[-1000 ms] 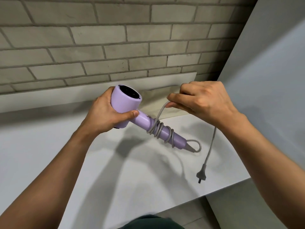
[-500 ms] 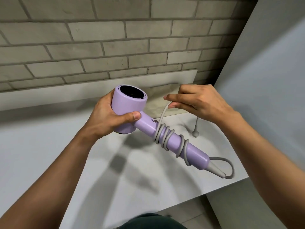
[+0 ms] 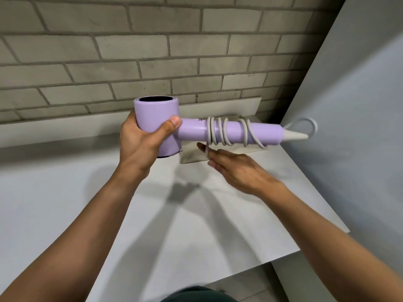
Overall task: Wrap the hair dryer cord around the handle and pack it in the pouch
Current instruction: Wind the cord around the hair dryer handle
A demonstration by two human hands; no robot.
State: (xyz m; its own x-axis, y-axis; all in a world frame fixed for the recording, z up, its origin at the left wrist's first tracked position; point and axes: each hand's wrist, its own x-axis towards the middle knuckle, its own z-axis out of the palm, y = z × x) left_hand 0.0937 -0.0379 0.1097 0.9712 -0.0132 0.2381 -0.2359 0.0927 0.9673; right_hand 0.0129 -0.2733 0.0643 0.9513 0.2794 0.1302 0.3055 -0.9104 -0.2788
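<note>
Spanning the bottom of the view, white counter (image 3: 65,214), cut off at the left edge and ending in a slanted front edge at the right, with a grey brick wall (image 3: 109,51) behind and a pale panel (image 3: 359,105) closing off the right side. Lying flat on the counter against the wall, beige pouch (image 3: 192,155), mostly hidden behind the dryer handle and the right hand, so its opening cannot be made out. Held in the air above the counter and in front of the pouch, lilac hair dryer (image 3: 156,118): barrel upright with its dark open end facing up, handle (image 3: 263,132) running level toward the right, long axis left to right, grey tapered strain relief pointing at the pale panel. Wound around the middle of the handle in several loose turns, grey cord (image 3: 220,131), with one small loop curving up past the tapered tip; plug end not visible anywhere. Clenched around the barrel, left hand (image 3: 141,147), thumb pressed across the front, fingers hidden behind. Hovering just below the handle, right hand (image 3: 237,168), palm down and fingers stretched toward the left, a strand of cord dropping from the coils to its fingertips; blurred there, so cannot tell whether the strand is pinched or merely draped over the fingers.
</note>
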